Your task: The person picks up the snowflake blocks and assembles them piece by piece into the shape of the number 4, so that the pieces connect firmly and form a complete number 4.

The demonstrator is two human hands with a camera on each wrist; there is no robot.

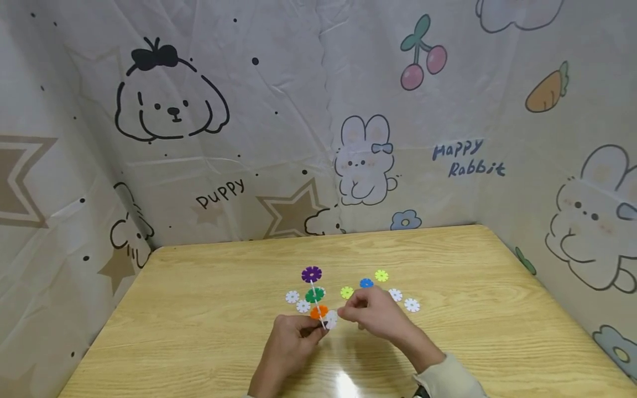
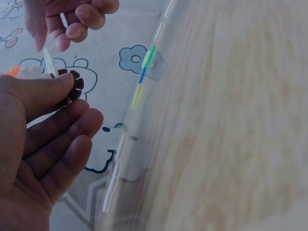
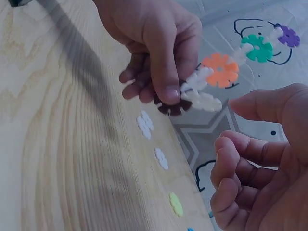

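My left hand (image 1: pixel 291 342) pinches a dark notched plastic disc (image 3: pixel 174 108) between thumb and fingers. From that disc a chain of interlocked discs rises and leans away: an orange disc (image 1: pixel 319 312), a green disc (image 1: pixel 314 294) and a purple disc (image 1: pixel 311 274) at the far end, joined by white discs set edge-on. Another white disc (image 3: pixel 207 102) is slotted into the dark one and sticks out toward my right hand (image 1: pixel 380 315). In the right wrist view, the right thumb and loosely bent fingers stand apart, close to that white disc, holding nothing.
Loose notched discs lie on the wooden table (image 1: pixel 209 309) beyond the hands: a white disc (image 1: pixel 292 297), a yellow disc (image 1: pixel 346 293), a blue disc (image 1: pixel 366 283), another white disc (image 1: pixel 411 305) and several more. A printed curtain (image 1: pixel 278 110) hangs behind the table.
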